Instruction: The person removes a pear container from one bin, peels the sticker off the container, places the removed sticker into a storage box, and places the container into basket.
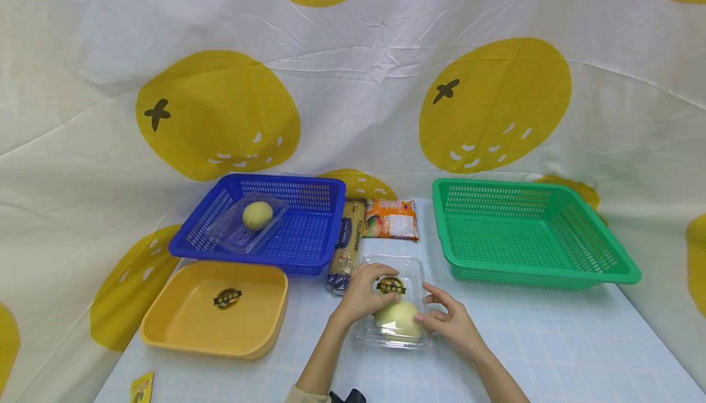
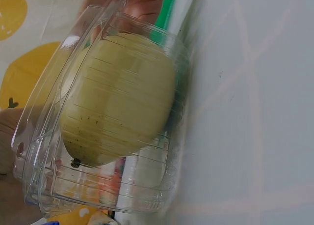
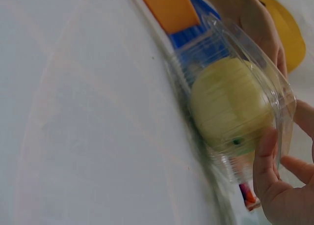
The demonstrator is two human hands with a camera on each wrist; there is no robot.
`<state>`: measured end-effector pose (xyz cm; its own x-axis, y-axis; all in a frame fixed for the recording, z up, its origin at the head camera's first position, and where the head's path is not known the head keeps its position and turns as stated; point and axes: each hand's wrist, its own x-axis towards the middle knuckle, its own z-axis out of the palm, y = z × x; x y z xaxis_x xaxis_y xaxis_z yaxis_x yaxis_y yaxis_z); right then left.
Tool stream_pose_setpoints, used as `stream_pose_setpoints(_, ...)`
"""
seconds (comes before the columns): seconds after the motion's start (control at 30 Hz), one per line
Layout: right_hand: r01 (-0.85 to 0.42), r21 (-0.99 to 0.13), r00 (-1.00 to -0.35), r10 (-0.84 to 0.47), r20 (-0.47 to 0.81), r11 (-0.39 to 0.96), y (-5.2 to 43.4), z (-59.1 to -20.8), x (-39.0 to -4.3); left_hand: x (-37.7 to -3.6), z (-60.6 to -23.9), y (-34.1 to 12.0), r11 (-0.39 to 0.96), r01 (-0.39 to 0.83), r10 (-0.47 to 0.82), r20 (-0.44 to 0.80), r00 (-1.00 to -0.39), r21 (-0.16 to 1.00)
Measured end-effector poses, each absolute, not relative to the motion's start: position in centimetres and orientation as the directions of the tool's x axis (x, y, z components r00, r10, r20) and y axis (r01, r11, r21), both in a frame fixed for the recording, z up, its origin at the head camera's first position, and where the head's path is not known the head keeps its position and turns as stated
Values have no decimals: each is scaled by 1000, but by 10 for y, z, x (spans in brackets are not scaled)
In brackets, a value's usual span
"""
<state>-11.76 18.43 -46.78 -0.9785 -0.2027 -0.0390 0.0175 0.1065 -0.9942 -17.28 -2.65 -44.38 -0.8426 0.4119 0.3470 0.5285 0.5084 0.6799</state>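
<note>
Yellow packet (image 1: 141,388) partly beyond the head view's lower edge (markings illegibly small)

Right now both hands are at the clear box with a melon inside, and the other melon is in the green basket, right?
No, the head view shows the other melon in the blue basket, not the green one. The rest is right.

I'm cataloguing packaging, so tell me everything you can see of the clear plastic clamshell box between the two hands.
The clear plastic clamshell box has ribbed walls, a rimmed lid and a black-and-gold label. It rests on the pale checked tablecloth, its lid over a rounded, pale yellow-green melon; whether it is latched cannot be told. The left hand lies over the lid; the right hand touches its right edge.
</note>
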Motion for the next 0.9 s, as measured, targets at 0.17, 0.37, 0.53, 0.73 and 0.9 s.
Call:
stream_pose_setpoints(0.17, -14, -993, -963, -270, -18, 117, 187, -467, -122, -171, -441, -27, 528, 512, 423, 313, -850, 677)
stream_pose_setpoints(0.37, -50, -993, -910, -415, 1, 108, 198, -465, -132, -170, -438, -28, 518, 501, 443, 284, -851, 694)
stream_pose_setpoints(0.53, -55, -992, -851, -525, -11, 109, 207, -462, -141, -172, -438, -29, 491, 514, 479, 275, -834, 703)
stream_pose_setpoints(0.73, -84, -988, -795, -607, -13, 131, 220, -459, -153, -172, -437, -27, 489, 553, 520, 284, -806, 674)
stream_pose_setpoints(0.9, -96, -987, -765, -644, -12, 132, 223, -458, -159, -171, -437, -26, 488, 565, 526, 293, -799, 665)
